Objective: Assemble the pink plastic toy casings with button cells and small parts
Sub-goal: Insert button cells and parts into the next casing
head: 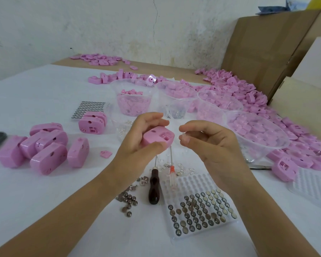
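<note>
Pink casing (158, 137): being gripped at the middle of the view in the left hand (137, 145), thumb underneath and curled fingers over the top, recessed side facing up. Pinching a tiny clear part (183, 135) between thumb and forefinger of the right hand (211, 143), just at three o'clock of the casing, near it but not touching; too small to tell what kind of part.

Lying at six o'clock below the hands on the white table (35, 191): a dark-handled screwdriver (153, 190) and, just beside it, an orange-collared screwdriver (171, 175), both pointing toward twelve. Sitting at five o'clock, a clear tray of button cells (198, 210), partly filled; scattering at seven o'clock, loose button cells (129, 203).

Resting at nine o'clock, a cluster of closed pink casings (44, 147), touching one another. Standing at twelve to two o'clock, clear bowls (133, 84) holding pink parts. Spreading from one to three o'clock, a heap of pink parts (248, 93) against cardboard boxes (258, 52).
</note>
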A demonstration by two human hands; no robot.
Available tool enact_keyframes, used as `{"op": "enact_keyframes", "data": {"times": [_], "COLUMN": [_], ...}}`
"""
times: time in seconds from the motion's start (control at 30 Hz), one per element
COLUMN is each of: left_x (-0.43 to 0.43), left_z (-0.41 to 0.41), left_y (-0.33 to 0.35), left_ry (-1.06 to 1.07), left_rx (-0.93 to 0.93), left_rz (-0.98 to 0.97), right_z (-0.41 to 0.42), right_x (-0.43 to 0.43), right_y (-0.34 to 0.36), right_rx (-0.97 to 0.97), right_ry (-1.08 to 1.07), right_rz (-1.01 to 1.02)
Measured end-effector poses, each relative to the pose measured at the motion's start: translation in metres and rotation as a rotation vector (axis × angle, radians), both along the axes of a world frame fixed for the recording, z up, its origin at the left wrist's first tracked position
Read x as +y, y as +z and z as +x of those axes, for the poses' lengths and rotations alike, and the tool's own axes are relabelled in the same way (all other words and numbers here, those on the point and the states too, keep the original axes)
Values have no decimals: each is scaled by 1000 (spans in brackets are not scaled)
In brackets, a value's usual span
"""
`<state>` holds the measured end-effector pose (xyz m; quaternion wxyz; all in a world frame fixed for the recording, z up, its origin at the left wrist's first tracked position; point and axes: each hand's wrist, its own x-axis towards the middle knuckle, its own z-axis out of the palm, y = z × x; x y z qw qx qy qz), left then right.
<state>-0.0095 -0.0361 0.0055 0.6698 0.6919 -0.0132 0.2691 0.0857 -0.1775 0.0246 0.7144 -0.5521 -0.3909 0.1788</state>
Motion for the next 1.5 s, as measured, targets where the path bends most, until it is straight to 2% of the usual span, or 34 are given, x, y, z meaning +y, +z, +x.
{"op": "enact_keyframes", "data": {"times": [0.27, 0.33, 0.43, 0.57, 0.67, 0.8, 1.1, 1.2, 1.3, 1.37, 1.5], "left_x": [-3, -2, -1, -2, -1, -1, 0, 0, -1, -3, -6], "left_z": [0, 0, 0, 0, 0, 0, 0, 0, 0, 0, 2], "left_y": [-1, -1, 0, -1, -1, -1, -2, -1, 1, 3, 3], "left_ry": [40, 74, 108, 113, 116, 109, 108, 139, 117, 69, 32], "left_rx": [7, -2, -4, 8, 18, 31, 128, 166, 228, 260, 293], "left_rz": [17, 11, 11, 40, 48, 53, 108, 140, 165, 143, 121], "right_z": [2, 9, 16, 18, 22, 23, 20, 21, 17, 10, 2], "right_x": [-2, -6, -7, -5, -7, -10, -8, -10, -8, -6, -1], "right_y": [5, 5, 1, -6, -5, -6, -7, -4, 1, 3, 2], "right_rx": [33, -48, -245, -234, -396, -506, -679, -710, -511, -456, -485], "right_ry": [-52, -194, -362, -343, -427, -352, -298, -352, -324, -254, -153], "right_rz": [-21, -164, -501, -656, -806, -1103, -1188, -1066, -681, -462, -259]}}
